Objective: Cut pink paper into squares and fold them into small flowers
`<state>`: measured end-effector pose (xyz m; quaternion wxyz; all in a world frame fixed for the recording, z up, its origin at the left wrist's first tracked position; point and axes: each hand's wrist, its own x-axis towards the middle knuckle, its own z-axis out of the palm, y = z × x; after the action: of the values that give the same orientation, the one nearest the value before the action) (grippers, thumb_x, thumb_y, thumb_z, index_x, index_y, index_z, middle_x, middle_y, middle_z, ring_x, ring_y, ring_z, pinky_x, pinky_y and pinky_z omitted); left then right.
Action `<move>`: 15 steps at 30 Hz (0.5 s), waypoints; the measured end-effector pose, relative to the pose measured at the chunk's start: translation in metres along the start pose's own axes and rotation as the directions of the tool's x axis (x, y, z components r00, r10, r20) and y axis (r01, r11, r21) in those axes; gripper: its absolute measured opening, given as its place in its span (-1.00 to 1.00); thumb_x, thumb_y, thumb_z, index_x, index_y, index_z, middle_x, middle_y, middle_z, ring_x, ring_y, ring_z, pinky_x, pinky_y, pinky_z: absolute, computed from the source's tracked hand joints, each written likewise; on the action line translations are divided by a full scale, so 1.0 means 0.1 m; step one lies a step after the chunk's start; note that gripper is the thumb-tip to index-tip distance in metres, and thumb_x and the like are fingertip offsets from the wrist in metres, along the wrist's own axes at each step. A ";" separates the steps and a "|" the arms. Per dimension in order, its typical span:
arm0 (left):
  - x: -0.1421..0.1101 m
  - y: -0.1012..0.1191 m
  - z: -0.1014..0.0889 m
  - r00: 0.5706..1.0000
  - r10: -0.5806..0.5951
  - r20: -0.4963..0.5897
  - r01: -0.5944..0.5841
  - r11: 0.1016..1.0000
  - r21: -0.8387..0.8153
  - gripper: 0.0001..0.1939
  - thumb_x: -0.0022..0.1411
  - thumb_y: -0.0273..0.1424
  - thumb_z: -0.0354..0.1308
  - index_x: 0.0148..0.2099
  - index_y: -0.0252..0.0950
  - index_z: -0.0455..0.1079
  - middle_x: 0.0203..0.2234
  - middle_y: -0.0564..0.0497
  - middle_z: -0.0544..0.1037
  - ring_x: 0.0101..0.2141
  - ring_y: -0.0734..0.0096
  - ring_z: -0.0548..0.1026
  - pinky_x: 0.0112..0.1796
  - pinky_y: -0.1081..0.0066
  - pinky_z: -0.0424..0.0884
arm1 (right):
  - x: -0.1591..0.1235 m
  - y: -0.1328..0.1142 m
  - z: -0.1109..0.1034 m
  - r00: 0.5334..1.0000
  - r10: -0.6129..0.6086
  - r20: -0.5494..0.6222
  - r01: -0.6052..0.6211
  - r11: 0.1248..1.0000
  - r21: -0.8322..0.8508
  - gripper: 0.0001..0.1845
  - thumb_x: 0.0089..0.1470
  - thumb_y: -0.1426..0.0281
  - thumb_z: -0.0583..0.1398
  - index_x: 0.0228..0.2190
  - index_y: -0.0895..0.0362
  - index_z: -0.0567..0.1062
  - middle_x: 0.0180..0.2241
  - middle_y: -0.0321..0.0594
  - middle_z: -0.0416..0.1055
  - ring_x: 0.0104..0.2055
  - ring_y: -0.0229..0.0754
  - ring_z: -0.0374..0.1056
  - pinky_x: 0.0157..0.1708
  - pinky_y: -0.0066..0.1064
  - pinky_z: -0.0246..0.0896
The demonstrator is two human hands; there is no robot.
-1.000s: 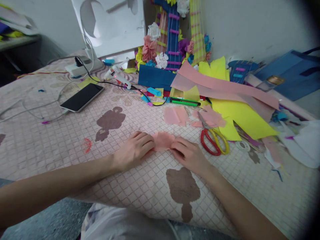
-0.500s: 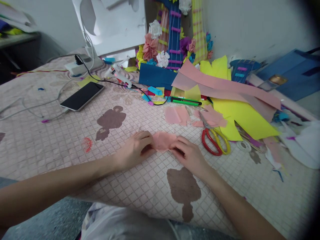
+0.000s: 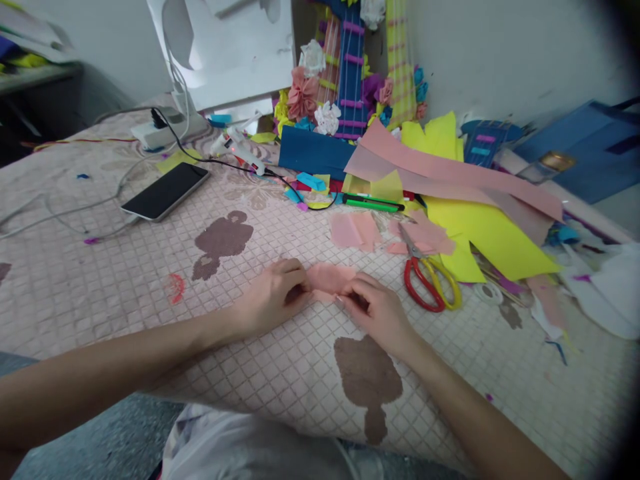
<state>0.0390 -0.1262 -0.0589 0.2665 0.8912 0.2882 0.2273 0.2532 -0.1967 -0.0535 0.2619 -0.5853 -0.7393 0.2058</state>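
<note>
A small piece of pink crepe paper (image 3: 327,279) lies low over the patterned tablecloth, between my two hands. My left hand (image 3: 280,290) pinches its left end, thumb and fingers together. At the right end my right hand (image 3: 373,303) grips it the same way. The paper's front edge is turned up into a fold. Just beyond it rest several cut pink paper pieces (image 3: 353,230). To the right of my right hand, scissors (image 3: 425,280) with one red and one yellow handle lie with their blades on the pink scraps.
A phone (image 3: 165,192) on a cable lies at the left. Behind are a glue gun (image 3: 243,152), a power strip (image 3: 165,130) and a green cutter knife (image 3: 373,202). Yellow sheets (image 3: 493,233), a long pink strip (image 3: 450,167) and a tape roll (image 3: 487,293) are on the right.
The front edge of the pink paper has been folded upward between my fingers. Both hands keep hold of its ends and have barely moved.
</note>
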 end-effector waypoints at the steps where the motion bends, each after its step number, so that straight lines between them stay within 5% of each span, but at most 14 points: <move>1: 0.00 0.00 0.00 1.000 0.000 0.003 0.000 1.000 -0.001 -0.92 0.20 -0.49 0.05 -0.35 -0.34 0.35 -0.38 -0.04 0.39 -0.32 0.39 0.35 -0.27 0.37 0.32 | 0.00 -0.01 0.00 1.000 0.002 0.001 -0.002 1.000 -0.001 -0.91 0.13 0.41 0.12 -0.43 0.08 0.37 -0.37 -0.29 0.36 -0.38 -0.26 0.29 -0.43 -0.44 0.10; 15: 0.01 0.00 0.02 1.000 0.010 -0.017 -0.009 0.999 0.042 -0.86 0.23 -0.44 0.06 -0.38 -0.34 0.33 -0.42 -0.03 0.38 -0.33 0.38 0.35 -0.29 0.37 0.30 | 0.01 -0.04 0.04 0.999 0.040 -0.037 -0.042 0.998 -0.053 -0.87 0.11 0.39 0.15 -0.47 0.10 0.35 -0.43 -0.35 0.38 -0.39 -0.30 0.28 -0.41 -0.46 0.09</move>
<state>0.0409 -0.1263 -0.0605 0.2441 0.8961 0.2909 0.2300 0.2472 -0.1967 -0.0544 0.2550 -0.6106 -0.7276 0.1808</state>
